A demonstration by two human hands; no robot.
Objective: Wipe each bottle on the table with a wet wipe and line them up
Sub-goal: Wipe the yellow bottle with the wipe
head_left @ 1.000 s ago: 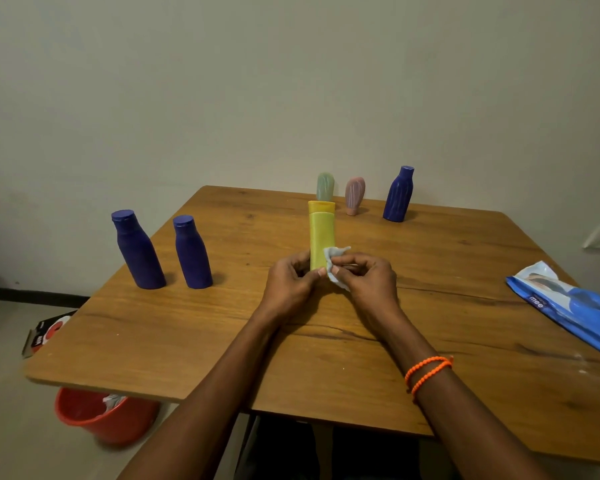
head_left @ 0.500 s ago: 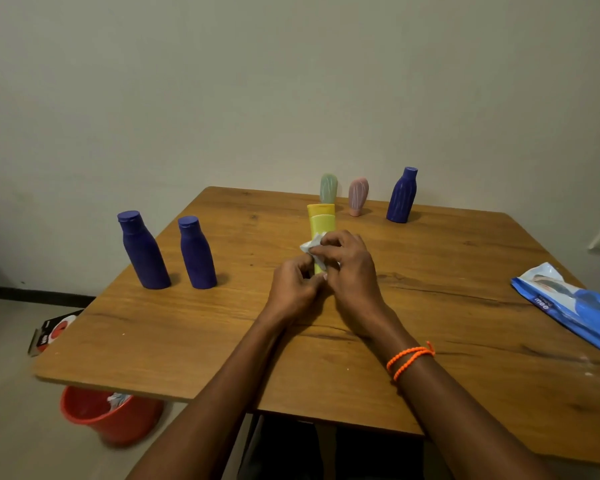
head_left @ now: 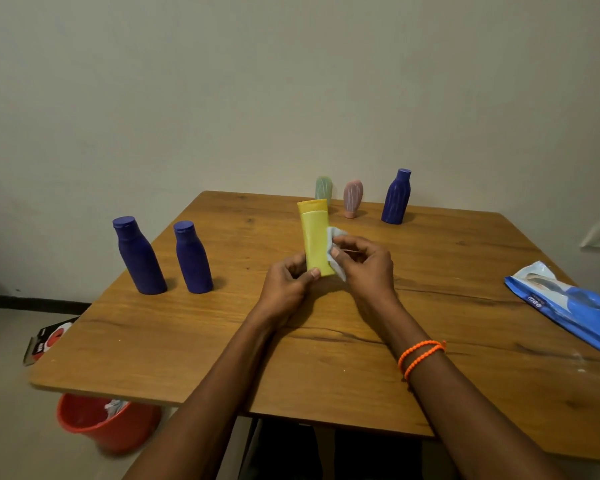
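left hand (head_left: 286,284): fingers curled round the lower end of the yellow bottle (head_left: 315,237), thumb across its front – grasping it upright above the table (head_left: 222,341)
right hand (head_left: 364,268): pinches the wet wipe (head_left: 335,244) against the bottle's side at 3 o'clock
yellow bottle: cap end up, near the table's middle
purple bottles: two side by side at 9 o'clock (head_left: 137,256) (head_left: 192,258); a third at 1 o'clock (head_left: 396,197)
small bottles: green (head_left: 323,189) and pink (head_left: 353,197) at 12 o'clock – near the far edge
wipes pack (head_left: 568,306): flat at 3 o'clock
red bucket (head_left: 101,422): on the floor at 7 o'clock, something crumpled and pale inside
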